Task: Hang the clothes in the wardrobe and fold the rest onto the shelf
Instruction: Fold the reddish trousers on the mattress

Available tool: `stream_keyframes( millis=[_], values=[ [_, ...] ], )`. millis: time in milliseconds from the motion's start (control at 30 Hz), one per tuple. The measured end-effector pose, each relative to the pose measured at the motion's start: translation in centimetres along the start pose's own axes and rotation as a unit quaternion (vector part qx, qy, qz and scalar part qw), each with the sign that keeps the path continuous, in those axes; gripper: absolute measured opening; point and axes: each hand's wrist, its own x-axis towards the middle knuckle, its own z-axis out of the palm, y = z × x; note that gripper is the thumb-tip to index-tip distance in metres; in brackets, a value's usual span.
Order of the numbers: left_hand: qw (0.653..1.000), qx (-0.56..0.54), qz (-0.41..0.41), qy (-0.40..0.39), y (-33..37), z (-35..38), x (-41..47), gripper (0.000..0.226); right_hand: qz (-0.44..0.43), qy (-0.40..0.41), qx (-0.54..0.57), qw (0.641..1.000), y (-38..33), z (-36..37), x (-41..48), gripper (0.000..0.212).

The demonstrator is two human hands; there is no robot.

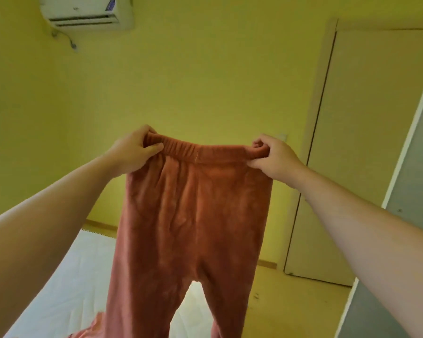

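Your left hand [132, 152] and right hand [274, 158] each pinched the waistband of the trousers [195, 215]; hanging legs (ends unseen) risked twisting in any fold.

The single view comes from the person's head and faces forward across the room, tilted only a little down. Both forearms reach in from the lower corners. The left hand [132, 152] and right hand [274, 157] sit close to the lens near mid-frame, holding the trousers [195, 203] up square to it. Behind them the wall [205, 81] fills most of the picture. The air conditioner [88, 13] is at the top left edge, the door [366, 142] leans at the right, and the bed [83, 276] and floor [291, 296] run along the bottom.
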Motion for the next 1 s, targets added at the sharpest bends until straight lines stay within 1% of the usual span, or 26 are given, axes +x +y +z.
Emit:
stream_keyframes(
  millis=[67, 133, 167, 233, 300, 367, 400, 467, 500, 533, 600, 667, 767, 833, 900, 967, 1000],
  values=[
    [0.999, 0.034, 0.011, 0.008, 0.8, 0.0, 1.8, 0.015, 0.023, -0.018, 0.058, 0.998, -0.7, -1.9, 0.6, 0.028],
    [0.998, 0.053, 0.022, 0.005, 1.7, 0.2, 3.1, 0.015, 0.040, -0.054, 0.106, 0.992, -1.2, -3.6, 0.5, 0.043],
    [0.998, 0.054, 0.029, 0.001, 2.2, 0.4, 3.5, 0.015, 0.044, -0.063, 0.109, 0.991, -1.5, -4.2, 0.2, 0.041],
    [0.998, 0.046, 0.042, -0.011, 3.0, 1.0, 3.9, 0.015, 0.044, -0.053, 0.077, 0.995, -1.6, -5.3, -0.3, 0.026],
    [0.998, 0.020, 0.047, -0.043, 3.6, 1.8, 4.0, 0.014, 0.050, -0.032, 0.036, 0.998, -0.8, -6.3, -0.6, 0.029],
    [0.995, -0.041, 0.027, -0.087, 4.0, 2.4, 4.1, 0.011, 0.068, -0.017, 0.016, 0.997, 0.0, -7.3, -0.9, 0.034],
    [0.991, -0.078, 0.008, -0.109, 4.3, 2.7, 4.2, 0.011, 0.079, -0.010, 0.018, 0.997, 0.3, -7.7, -1.1, 0.031],
    [0.979, -0.141, -0.044, -0.140, 5.1, 3.5, 4.1, 0.011, 0.098, -0.003, 0.042, 0.994, 0.8, -8.3, -1.5, 0.018],
    [0.974, -0.164, -0.068, -0.141, 5.7, 4.0, 4.1, 0.011, 0.106, -0.005, 0.055, 0.993, 0.8, -8.6, -1.5, 0.013],
    [0.971, -0.180, -0.085, -0.133, 6.4, 4.6, 4.1, 0.011, 0.114, -0.007, 0.067, 0.991, 0.8, -8.8, -1.6, 0.015],
    [0.970, -0.197, -0.106, -0.097, 8.2, 5.6, 4.0, 0.010, 0.135, -0.017, 0.087, 0.987, 0.5, -9.2, -1.6, 0.028],
    [0.967, -0.215, -0.111, -0.073, 10.1, 6.3, 3.8, 0.008, 0.159, -0.023, 0.114, 0.980, 0.0, -9.8, -1.5, 0.025],
    [0.957, -0.258, -0.122, -0.061, 12.3, 7.0, 3.8, 0.016, 0.160, -0.073, 0.191, 0.966, -1.6, -10.9, -1.5, 0.021],
    [0.948, -0.287, -0.112, -0.080, 13.7, 7.5, 3.8, 0.020, 0.143, -0.110, 0.230, 0.956, -2.3, -11.7, -1.7, 0.022],
    [0.938, -0.319, -0.089, -0.098, 15.3, 7.8, 3.2, 0.020, 0.116, -0.185, 0.253, 0.942, -3.0, -12.3, -2.0, 0.031],
    [0.927, -0.351, -0.071, -0.115, 16.7, 7.8, 2.2, 0.020, 0.080, -0.260, 0.230, 0.934, -3.9, -12.4, -2.3, 0.039],
    [0.920, -0.366, -0.062, -0.123, 17.2, 7.9, 1.7, 0.021, 0.064, -0.268, 0.200, 0.940, -4.2, -12.3, -2.4, 0.037]
  ],
)
